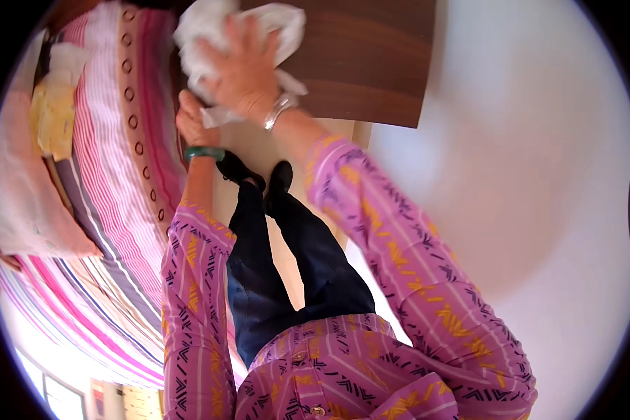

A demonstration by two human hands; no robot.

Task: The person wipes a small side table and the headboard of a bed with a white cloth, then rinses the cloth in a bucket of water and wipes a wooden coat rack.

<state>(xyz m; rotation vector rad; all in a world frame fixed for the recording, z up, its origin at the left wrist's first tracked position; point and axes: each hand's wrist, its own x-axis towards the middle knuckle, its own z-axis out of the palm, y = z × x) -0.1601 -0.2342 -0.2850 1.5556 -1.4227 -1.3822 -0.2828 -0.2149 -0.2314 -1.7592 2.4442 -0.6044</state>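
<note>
My right hand [245, 73], with a silver bracelet at the wrist, lies with spread fingers over a crumpled white cloth [287, 28]. The hand and cloth are slightly blurred, and they rest at the left part of a dark brown wooden tabletop [371, 59]. Just left of the table's near corner is my left hand [194, 124], a green bangle on its wrist. Its fingers are curled, and a loose corner of the cloth hangs close beside it. Whether those fingers grip the cloth or something else is hidden.
A bed with a striped pink and white cover [108, 140] runs along the left. On it lie a pale pink pillow [35, 203] and a yellow packet [54, 119]. A white wall [525, 175] stands at the right, beyond the table's edge. My feet are on a beige floor [243, 140].
</note>
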